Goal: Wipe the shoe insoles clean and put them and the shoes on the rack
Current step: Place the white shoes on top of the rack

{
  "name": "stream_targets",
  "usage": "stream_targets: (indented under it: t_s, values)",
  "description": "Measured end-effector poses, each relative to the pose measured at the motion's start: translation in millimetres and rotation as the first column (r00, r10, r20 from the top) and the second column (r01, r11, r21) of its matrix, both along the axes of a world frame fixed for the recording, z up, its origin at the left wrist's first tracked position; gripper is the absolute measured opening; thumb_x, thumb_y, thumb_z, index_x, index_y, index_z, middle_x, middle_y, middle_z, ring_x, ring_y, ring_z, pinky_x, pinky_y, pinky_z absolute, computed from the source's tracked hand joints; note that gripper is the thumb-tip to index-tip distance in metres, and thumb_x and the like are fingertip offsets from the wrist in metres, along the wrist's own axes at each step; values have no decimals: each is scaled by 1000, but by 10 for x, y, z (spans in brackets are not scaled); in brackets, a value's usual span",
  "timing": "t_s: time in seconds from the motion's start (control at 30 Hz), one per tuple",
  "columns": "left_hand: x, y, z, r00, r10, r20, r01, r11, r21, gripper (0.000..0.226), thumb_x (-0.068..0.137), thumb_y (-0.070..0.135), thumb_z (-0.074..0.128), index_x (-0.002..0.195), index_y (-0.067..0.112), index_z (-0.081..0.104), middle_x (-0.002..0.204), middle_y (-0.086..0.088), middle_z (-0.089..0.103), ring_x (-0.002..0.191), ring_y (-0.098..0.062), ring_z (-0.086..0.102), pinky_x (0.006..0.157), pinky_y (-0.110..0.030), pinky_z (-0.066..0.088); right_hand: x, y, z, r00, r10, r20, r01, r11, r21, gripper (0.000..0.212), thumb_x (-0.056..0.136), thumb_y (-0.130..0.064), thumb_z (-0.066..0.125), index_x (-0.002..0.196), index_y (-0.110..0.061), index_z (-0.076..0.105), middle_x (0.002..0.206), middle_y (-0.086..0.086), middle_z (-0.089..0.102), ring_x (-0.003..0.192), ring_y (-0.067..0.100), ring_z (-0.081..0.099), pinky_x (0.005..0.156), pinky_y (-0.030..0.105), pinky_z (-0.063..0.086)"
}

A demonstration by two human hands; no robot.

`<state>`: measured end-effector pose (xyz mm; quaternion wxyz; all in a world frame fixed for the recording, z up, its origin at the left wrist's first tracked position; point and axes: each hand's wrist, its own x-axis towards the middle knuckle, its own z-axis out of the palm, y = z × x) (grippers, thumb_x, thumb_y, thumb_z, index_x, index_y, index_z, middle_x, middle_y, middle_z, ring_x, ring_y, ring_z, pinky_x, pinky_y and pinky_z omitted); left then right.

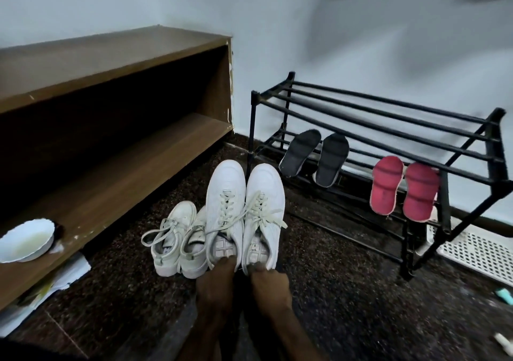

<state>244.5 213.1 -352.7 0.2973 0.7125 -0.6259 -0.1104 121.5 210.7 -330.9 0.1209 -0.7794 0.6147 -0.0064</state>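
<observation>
Pinching with left hand and right hand, grips clamped one heel apiece, just short of the black rack, carrying the large white shoes toes-first. Best keeping both level, aiming for bare top bars, clearing the small white pair on the floor, sparing black insoles and red insoles lying on the lower bars.

light: dim, cool indoor | shadows: wooden shelf nearly black inside, its top lit; broad grey shadow across wall upper right | blur: rack bars smeared; left hand and right hand dark, soft; big white shoes sharpest | edges: wide-angle bowing, floor corners murky
</observation>
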Motion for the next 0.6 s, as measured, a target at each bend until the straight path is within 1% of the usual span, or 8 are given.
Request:
stream_targets:
  t_s: [0.03, 0.07, 0.13, 0.2, 0.27, 0.3, 0.37, 0.6]
  values:
    - [-17, -15, 182, 994, -35, 105, 42, 997, -61, 22, 79, 43, 49, 87, 29, 64, 82, 7, 66, 71, -23, 71, 53, -32, 51, -17, -58, 93, 1000, 0, 11, 1, 998, -60, 31, 40, -33, 87, 57, -22, 64, 51, -5, 58, 29, 11, 52, 28, 19, 32]
    - [-51, -25, 418, 981, -54, 186, 62, 997, -36, 22, 82, 43, 49, 93, 29, 62, 89, 7, 66, 72, -22, 71, 54, -31, 47, -50, -64, 272, 1000, 2, -23, -5, 993, -116, 25, 43, -35, 81, 57, -23, 64, 50, -6, 57, 27, 11, 50, 27, 17, 29]
    - [-103, -36, 846, 962, -105, 251, 106, 994, 7, 20, 90, 40, 53, 107, 30, 57, 107, 8, 63, 89, -21, 70, 63, -33, 47, -87, -23, 635, 998, 24, -62, -42, 951, -307, 10, 58, -34, 63, 59, -24, 66, 52, -6, 57, 28, 11, 49, 28, 16, 29]
    - [-134, -41, 1213, 955, -109, 276, 115, 993, -7, 17, 90, 38, 56, 106, 31, 55, 109, 8, 63, 89, -23, 70, 67, -36, 53, -154, 18, 1035, 1000, 8, -30, -19, 926, -377, 23, 65, -27, 45, 61, -23, 68, 54, -6, 58, 28, 12, 50, 29, 16, 30]
    - [-209, -61, 1590, 947, -105, 302, 122, 992, -36, 17, 91, 36, 55, 107, 32, 52, 112, 9, 61, 91, -24, 69, 70, -39, 54, -238, 19, 1394, 998, -18, -52, -7, 894, -449, 14, 61, -30, 58, 65, -24, 70, 57, -6, 60, 30, 13, 52, 30, 16, 31]
    - [-279, -66, 1817, 934, -121, 336, 145, 988, -49, 20, 91, 32, 54, 111, 33, 50, 117, 9, 60, 93, -25, 69, 73, -39, 54, -296, 6, 1567, 999, -32, -44, 7, 876, -483, 18, 52, -33, 71, 67, -24, 71, 58, -6, 62, 30, 14, 52, 30, 17, 31]
    - [-418, -79, 2249, 902, -134, 411, 167, 985, -44, 32, 93, 23, 51, 122, 35, 48, 126, 9, 56, 99, -26, 68, 75, -37, 52, -433, 20, 1927, 998, -65, -15, 50, 879, -474, 42, 31, -35, 86, 69, -24, 72, 59, -7, 63, 30, 15, 53, 30, 17, 31]
    - [-1032, -351, 3585, 848, -213, 485, 341, 921, -191, 32, 91, 16, 52, 119, 32, 51, 122, 4, 59, 104, -25, 66, 79, -38, 51, -1109, -149, 3155, 977, -198, -86, 93, 745, -661, 48, 24, -30, 86, 69, -25, 72, 58, -5, 63, 29, 17, 52, 30, 19, 30]
